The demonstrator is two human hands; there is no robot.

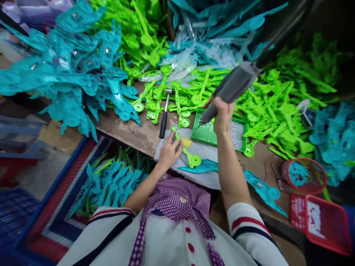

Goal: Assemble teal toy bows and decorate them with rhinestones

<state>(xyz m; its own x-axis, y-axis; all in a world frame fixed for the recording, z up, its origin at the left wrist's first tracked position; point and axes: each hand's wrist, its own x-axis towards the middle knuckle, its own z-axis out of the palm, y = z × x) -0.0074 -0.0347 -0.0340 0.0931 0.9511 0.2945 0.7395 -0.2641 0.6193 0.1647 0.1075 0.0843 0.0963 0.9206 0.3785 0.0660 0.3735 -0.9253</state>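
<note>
My right hand (224,112) is wrapped round a grey electric screwdriver (235,83). Its lower end points down and to the left over a green perforated tray (195,131), where small silvery pieces (237,135) lie on the right side. My left hand (169,150) has its fingers bent over a long lime-green plastic part (191,157) with a round end, holding it on a grey cloth (209,151). The cloth bears a yellow printed figure. Beside the lime-green part lies a flat turquoise plastic part (201,167). The screwdriver is apart from both parts.
A hammer (165,114) lies left of the tray. Lime-green parts (205,88) and turquoise parts (74,70) are heaped behind. Right stand a round red basket (318,186) and a red box (330,225). A crate (41,218) with turquoise parts is below left.
</note>
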